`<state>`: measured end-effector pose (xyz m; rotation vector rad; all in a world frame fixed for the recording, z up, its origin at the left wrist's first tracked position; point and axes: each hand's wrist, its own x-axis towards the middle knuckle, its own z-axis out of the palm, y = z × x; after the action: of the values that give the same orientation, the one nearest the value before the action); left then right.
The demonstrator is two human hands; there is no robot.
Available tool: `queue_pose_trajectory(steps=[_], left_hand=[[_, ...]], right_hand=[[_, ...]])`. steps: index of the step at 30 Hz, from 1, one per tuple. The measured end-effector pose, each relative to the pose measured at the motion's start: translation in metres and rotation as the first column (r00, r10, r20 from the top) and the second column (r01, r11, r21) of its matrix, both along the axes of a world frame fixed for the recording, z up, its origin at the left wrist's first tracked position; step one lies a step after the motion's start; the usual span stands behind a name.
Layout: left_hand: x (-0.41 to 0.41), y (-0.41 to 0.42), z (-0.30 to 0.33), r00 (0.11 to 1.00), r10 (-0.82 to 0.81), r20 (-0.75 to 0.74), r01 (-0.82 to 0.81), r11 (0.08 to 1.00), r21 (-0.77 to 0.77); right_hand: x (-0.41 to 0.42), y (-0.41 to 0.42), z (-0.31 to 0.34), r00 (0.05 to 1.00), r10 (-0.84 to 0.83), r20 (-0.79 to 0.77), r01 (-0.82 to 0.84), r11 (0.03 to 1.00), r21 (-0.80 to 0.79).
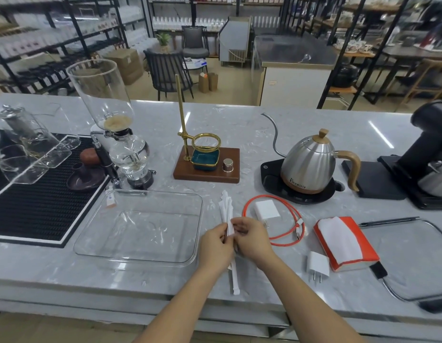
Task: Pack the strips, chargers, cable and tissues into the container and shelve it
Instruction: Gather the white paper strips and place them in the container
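Observation:
Several long white strips (pixel 227 209) lie bundled lengthwise on the grey counter, just right of the clear plastic container (pixel 138 258), which holds nothing. My left hand (pixel 216 246) and my right hand (pixel 251 240) both pinch the bundle near its middle. A white charger (pixel 266 209) sits inside a coiled orange cable (pixel 289 237). A second white charger (pixel 317 266), prongs toward me, lies near the front edge. The orange tissue pack (pixel 345 243) with white tissue on top rests to the right.
A clear lid (pixel 413 258) with a black clasp lies at the far right. Behind stand a steel kettle (pixel 311 162) on a black base, a wooden dripper stand (pixel 206 167), a glass siphon (pixel 121 142), a black mat (pixel 37 209) and a grinder (pixel 427 149).

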<state>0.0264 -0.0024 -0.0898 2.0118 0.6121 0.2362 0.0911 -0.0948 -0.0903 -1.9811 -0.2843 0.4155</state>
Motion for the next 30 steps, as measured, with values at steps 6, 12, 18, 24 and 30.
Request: queue_pose_trajectory(steps=[6,12,18,24,30], left_hand=[[0.001,-0.004,0.008,0.997,0.068,0.029,-0.061,0.979,-0.195],[0.002,-0.009,0.011,0.989,0.151,0.0,-0.141,0.923,-0.359],[0.005,-0.008,0.011,0.977,0.204,-0.065,-0.212,0.882,-0.42],[0.01,-0.004,0.012,0.966,0.237,-0.107,-0.258,0.817,-0.516],[0.015,-0.005,0.012,0.95,0.272,-0.15,-0.308,0.752,-0.583]], right_hand=[[-0.004,0.0,-0.001,0.993,-0.065,-0.103,0.077,0.991,0.112],[-0.009,-0.003,-0.006,0.971,-0.11,-0.212,0.153,0.969,0.195],[-0.012,-0.007,-0.007,0.944,-0.087,-0.319,0.177,0.948,0.265],[-0.014,-0.009,-0.004,0.922,-0.078,-0.38,0.202,0.933,0.297],[-0.02,-0.002,0.002,0.894,-0.096,-0.437,0.265,0.901,0.344]])
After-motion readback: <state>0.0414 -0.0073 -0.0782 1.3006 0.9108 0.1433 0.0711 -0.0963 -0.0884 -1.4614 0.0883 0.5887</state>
